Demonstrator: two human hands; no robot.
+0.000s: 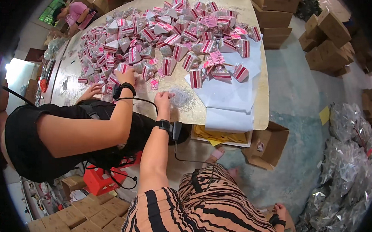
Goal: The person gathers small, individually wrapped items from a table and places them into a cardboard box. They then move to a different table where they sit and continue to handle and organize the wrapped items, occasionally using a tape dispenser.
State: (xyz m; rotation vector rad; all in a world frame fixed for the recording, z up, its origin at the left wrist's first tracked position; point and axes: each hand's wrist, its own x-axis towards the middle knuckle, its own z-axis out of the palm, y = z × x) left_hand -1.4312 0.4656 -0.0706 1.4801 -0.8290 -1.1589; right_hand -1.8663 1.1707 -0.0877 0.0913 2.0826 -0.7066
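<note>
My left hand (163, 99) reaches over the table's near side with its fingers pinched at the edge of a tangle of clear thin string loops (182, 98). A large heap of wrapped toy cake slices (166, 34), pink and white with red stripes, covers the table beyond it. Several slices carry pink tags, and a loose pink tag (154, 84) lies just past my left hand. Low at the right, beside my striped clothing, hangs my right hand (280, 212), away from the table; its fingers are too small and partly hidden to read.
A co-worker in black (82, 128) stands close at my left, one hand (125, 77) among the slices. White paper sheets (226, 93) lie on the table's right part. An open carton (270, 143) sits on the floor. Silvery plastic bags (346, 163) and stacked boxes (272, 8) stand right.
</note>
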